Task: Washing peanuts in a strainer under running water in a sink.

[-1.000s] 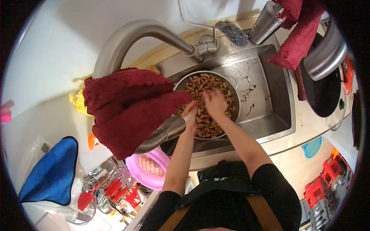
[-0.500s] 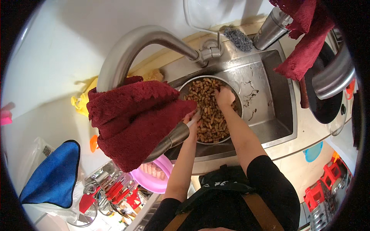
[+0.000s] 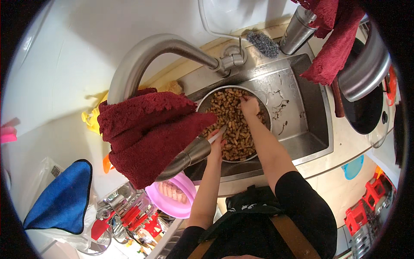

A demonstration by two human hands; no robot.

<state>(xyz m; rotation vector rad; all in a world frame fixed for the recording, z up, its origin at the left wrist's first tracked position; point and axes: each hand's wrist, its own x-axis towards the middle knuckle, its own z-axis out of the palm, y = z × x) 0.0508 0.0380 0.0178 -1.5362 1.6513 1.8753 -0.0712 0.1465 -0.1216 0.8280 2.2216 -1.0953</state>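
Observation:
A round pan with a pale rim point(image 3: 271, 124) sits in the left part of the steel sink, full of small brown oblong pieces point(image 3: 235, 140); their exact kind is unclear. Over its left side, my left hand point(image 3: 216, 146) is closed on a small knife with a white handle point(image 3: 214, 137), its blade pointing up and right over the pieces. The faucet and a red cloth partly cover this hand's surroundings. My right hand point(image 3: 250, 107) reaches in at the upper right of the pan, fingers bent together among the pieces; whatever they pinch is hidden.
A curved steel faucet point(image 3: 161, 42) draped with a dark red towel point(image 3: 146, 134) looms at left. Dark scraps lie on the sink floor point(image 3: 282, 93). A grey scrubber point(image 3: 263, 44) and steel cylinder point(image 3: 297, 30) stand behind. A pink basin point(image 3: 186, 183) is at lower left, a black pan point(image 3: 366, 112) right.
My left hand has lifted slightly so more of the knife blade shows over the pieces. The right hand's fingers have drawn together at the pan's upper right. The view has shifted slightly.

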